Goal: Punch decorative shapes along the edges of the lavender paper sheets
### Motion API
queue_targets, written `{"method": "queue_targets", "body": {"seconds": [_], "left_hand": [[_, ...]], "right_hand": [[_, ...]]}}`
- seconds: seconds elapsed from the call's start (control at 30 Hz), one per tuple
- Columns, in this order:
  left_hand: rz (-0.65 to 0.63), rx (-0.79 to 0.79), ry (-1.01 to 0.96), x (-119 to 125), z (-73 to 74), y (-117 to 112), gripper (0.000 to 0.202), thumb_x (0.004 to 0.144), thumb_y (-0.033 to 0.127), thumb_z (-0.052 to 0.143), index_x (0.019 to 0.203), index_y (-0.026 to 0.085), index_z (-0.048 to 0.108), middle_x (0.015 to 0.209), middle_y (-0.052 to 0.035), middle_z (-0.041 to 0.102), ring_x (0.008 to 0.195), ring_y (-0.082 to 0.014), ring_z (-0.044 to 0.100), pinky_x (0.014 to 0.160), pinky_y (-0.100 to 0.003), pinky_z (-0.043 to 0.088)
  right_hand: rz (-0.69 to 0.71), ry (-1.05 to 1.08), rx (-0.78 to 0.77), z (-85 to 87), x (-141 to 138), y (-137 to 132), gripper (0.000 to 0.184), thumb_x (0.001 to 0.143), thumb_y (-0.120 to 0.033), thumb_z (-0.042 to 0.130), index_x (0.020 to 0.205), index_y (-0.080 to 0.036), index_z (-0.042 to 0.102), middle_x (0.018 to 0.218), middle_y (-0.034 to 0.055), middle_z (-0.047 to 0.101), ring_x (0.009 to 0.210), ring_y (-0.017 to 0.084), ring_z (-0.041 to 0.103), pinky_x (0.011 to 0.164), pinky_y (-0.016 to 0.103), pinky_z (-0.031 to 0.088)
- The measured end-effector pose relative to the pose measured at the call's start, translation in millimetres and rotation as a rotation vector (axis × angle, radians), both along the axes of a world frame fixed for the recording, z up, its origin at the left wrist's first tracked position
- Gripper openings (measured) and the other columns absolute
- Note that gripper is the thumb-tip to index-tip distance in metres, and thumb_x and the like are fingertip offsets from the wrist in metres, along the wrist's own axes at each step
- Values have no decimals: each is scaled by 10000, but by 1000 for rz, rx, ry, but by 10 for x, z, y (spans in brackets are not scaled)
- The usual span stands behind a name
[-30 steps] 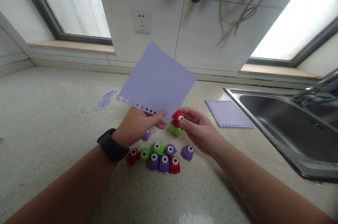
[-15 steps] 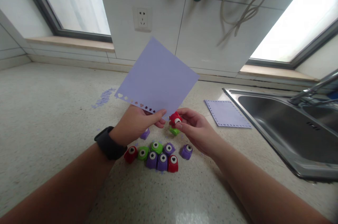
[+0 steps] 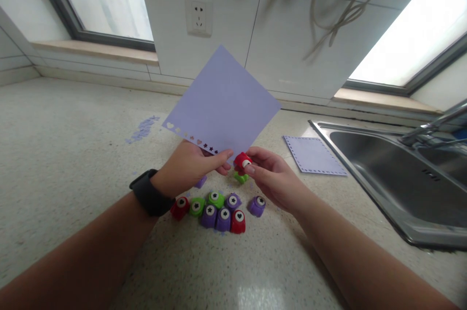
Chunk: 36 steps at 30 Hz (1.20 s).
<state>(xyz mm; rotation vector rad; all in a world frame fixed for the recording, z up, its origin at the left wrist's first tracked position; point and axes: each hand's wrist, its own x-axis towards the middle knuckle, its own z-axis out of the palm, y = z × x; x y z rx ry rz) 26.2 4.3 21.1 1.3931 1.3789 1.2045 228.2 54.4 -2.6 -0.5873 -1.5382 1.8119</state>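
The lilac paper sheet (image 3: pixel 224 100) stands lifted at the centre of the frame, its lower edge pinched between the thumb and fingers of the left hand (image 3: pixel 189 166). Over the last second the right hand (image 3: pixel 272 178), closed around a red punch (image 3: pixel 241 160) with the thumb on top, has edged nearer, so the punch now meets the sheet's bottom corner where the row of cut-out shapes ends. Ten more punches (image 3: pixel 223 218) lie on the counter (image 3: pixel 73 154) below: five purple, three green, two red. A second sheet (image 3: pixel 314 155) lies right of centre.
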Motion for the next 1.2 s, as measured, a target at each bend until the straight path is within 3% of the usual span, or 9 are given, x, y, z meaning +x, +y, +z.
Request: {"method": "queue_targets", "body": {"seconds": [0.2,1.2], "left_hand": [[-22,-32,7,-2,36,-23,182,781,356,796,733,185,756,652,-20,782,634,-188,741,682,-281,597],[-6,-45,22,-4,54,-41,187,788,385,797,727,214,754,636,6,781,617,-161,736,647,-242,582]], "right_hand": [[34,62,-29,-5,0,7,181,849,-259,781,1024,-238,740,974,12,696,908,144,625,886,308,459],[-4,50,-31,-5,27,26,209,823,-275,804,1023,-236,755,954,9,700,863,136,616,837,305,454]]}}
